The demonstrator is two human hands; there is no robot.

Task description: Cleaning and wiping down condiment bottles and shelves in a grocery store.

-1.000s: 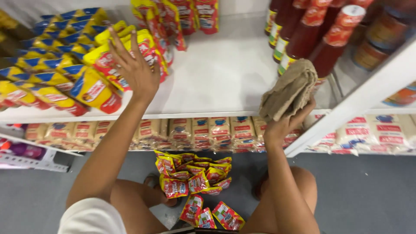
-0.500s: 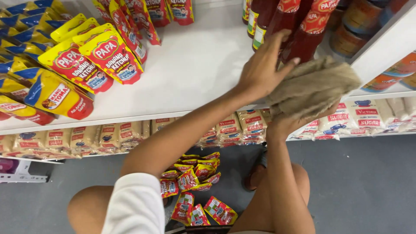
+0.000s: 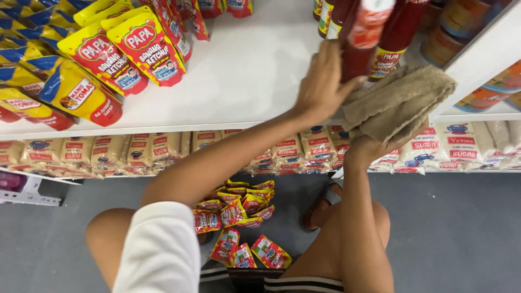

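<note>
My left hand (image 3: 324,81) reaches across the white shelf (image 3: 239,76) and grips a red sauce bottle (image 3: 361,40) that is tipped toward me. My right hand (image 3: 374,144) is below the shelf edge, shut on a folded brown cloth (image 3: 399,100) held up against the shelf front. More red sauce bottles (image 3: 393,43) stand just behind at the shelf's right end.
Yellow and red sauce pouches (image 3: 116,49) fill the shelf's left side. Jars (image 3: 453,27) stand at the far right. Sugar packs (image 3: 146,149) line the lower shelf. Several small red sachets (image 3: 244,217) lie on the grey floor between my knees.
My left hand left the yellow pouches, crossed to the right and took hold of a red bottle, tilting it. The right hand with the cloth stayed near the shelf edge.
</note>
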